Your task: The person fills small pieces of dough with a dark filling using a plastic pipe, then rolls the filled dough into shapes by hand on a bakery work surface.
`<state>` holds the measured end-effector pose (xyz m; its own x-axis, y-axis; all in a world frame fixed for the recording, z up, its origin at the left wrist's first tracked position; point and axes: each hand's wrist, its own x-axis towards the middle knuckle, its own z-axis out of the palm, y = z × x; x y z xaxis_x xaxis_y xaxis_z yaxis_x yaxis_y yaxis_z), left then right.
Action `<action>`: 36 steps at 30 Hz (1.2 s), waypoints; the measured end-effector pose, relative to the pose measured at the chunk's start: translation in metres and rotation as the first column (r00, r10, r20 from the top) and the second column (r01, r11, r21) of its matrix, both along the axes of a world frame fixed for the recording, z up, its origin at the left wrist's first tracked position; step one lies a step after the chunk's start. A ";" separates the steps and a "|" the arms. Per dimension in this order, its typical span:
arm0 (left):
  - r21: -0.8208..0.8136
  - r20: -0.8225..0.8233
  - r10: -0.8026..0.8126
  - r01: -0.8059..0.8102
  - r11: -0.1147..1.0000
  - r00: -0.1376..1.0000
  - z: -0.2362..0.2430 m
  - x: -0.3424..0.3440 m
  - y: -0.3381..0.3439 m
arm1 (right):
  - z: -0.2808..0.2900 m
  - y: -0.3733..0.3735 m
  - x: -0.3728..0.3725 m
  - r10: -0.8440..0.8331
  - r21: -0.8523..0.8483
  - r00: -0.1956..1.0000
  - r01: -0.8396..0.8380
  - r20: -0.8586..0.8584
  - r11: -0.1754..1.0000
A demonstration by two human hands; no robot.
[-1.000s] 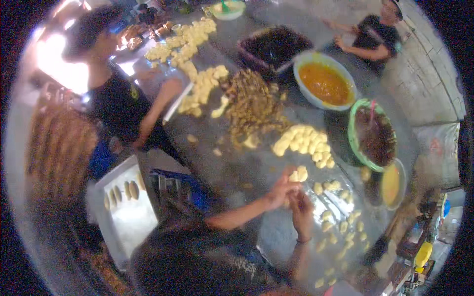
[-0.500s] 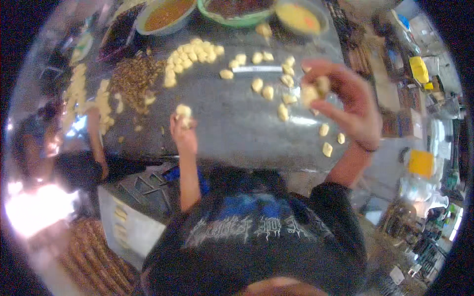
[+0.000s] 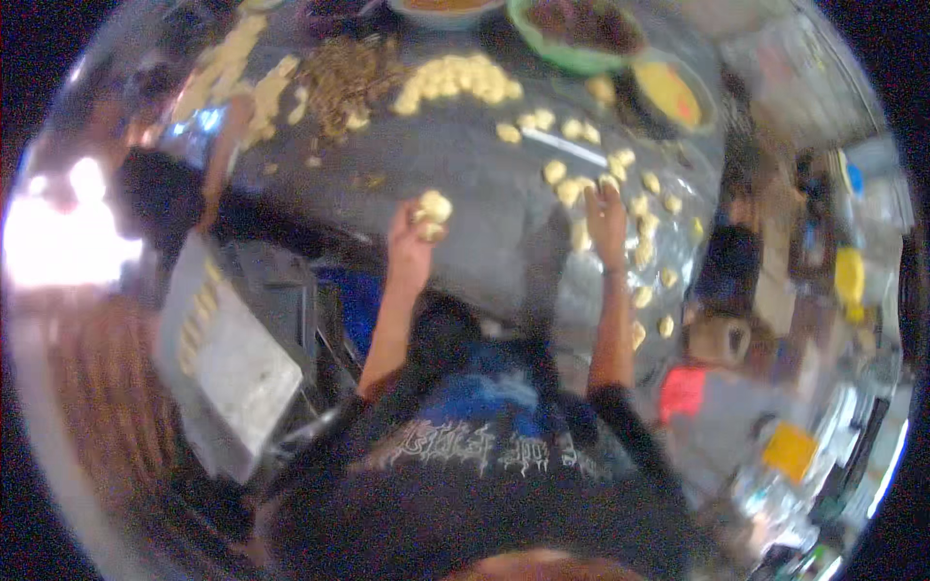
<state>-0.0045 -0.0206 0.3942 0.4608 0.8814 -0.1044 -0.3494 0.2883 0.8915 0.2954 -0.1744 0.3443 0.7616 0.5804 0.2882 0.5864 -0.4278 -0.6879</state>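
Note:
Pale dough pieces (image 3: 433, 205) are stacked in my left hand (image 3: 412, 237), its fingers curled round them above the metal worktop (image 3: 475, 237). My right hand (image 3: 605, 218) is lower on the right, pinching a dough piece (image 3: 608, 182) at the worktop among several scattered lumps (image 3: 554, 171). A thin pale strip (image 3: 562, 145) lies among those lumps. A dense cluster of dough balls (image 3: 455, 77) sits farther back, beside a brown chopped heap (image 3: 339, 82).
A green bowl (image 3: 547, 48), a bowl of yellow mixture (image 3: 668, 92) and an orange-filled bowl (image 3: 446, 15) line the back. A co-worker (image 3: 155, 194) stands left, near long dough rows (image 3: 223, 58). A metal tray (image 3: 242, 378) with elongated pieces sits at lower left.
Since half a second ago, my right hand has moved from a raised position near the camera down to the worktop lumps. My left hand still holds dough. The view has shifted.

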 end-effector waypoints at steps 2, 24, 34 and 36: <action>-0.003 -0.065 0.017 -0.017 1.000 0.998 -0.008 -0.005 -0.005 | 0.020 0.016 -0.034 0.231 0.066 0.966 -0.224 -0.114 0.972; 0.208 -0.236 0.098 -0.048 0.977 0.967 -0.075 -0.060 0.257 | -0.040 0.460 -0.148 0.831 -0.203 0.536 -0.806 0.148 0.556; 0.030 -0.147 0.071 -0.067 0.997 0.987 -0.076 -0.056 0.303 | -0.070 0.486 -0.105 0.809 0.240 0.355 -0.830 -0.468 0.503; 0.028 -0.169 0.058 -0.054 0.998 0.984 -0.085 -0.049 0.307 | -0.061 0.481 -0.094 0.711 0.308 0.362 -0.716 -0.603 0.626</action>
